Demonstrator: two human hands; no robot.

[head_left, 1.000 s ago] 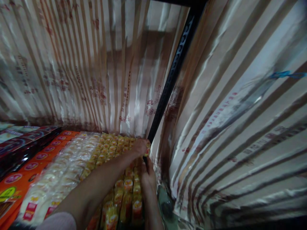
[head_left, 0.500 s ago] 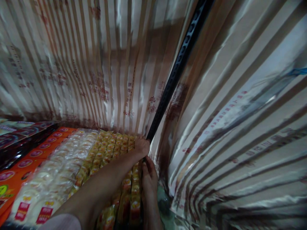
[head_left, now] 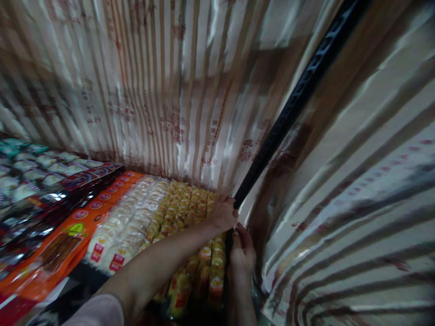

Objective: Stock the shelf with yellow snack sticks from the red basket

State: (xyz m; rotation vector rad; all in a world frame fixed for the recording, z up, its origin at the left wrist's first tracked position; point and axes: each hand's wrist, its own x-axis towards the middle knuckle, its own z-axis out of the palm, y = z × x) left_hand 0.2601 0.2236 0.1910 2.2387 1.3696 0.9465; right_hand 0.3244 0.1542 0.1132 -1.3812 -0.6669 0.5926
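My left hand [head_left: 224,213] reaches across the packets, its fingers bent in at the lower end of a black slotted metal post [head_left: 272,140]. Just below it, my right hand [head_left: 242,253] has thumb and fingers drawn together against the same spot, close to the left fingertips. Whatever small thing lies between the two hands is too dark and blurred to make out. Under my left forearm lie rows of yellow-wrapped snack packets [head_left: 185,203]. Clear packets of pale round food [head_left: 127,222] lie beside these on the left.
Orange snack packs [head_left: 98,208], dark shiny packages [head_left: 44,213] and white-and-green packets [head_left: 37,165] continue leftward. A pleated, striped curtain sheet [head_left: 170,99] with red print hangs behind the goods. More of this sheet [head_left: 340,217] bulges on the right, close to my right arm.
The view has swung left, so the hands and post appear further right and more packets show on the left. Both hands stay together at the post's lower end.
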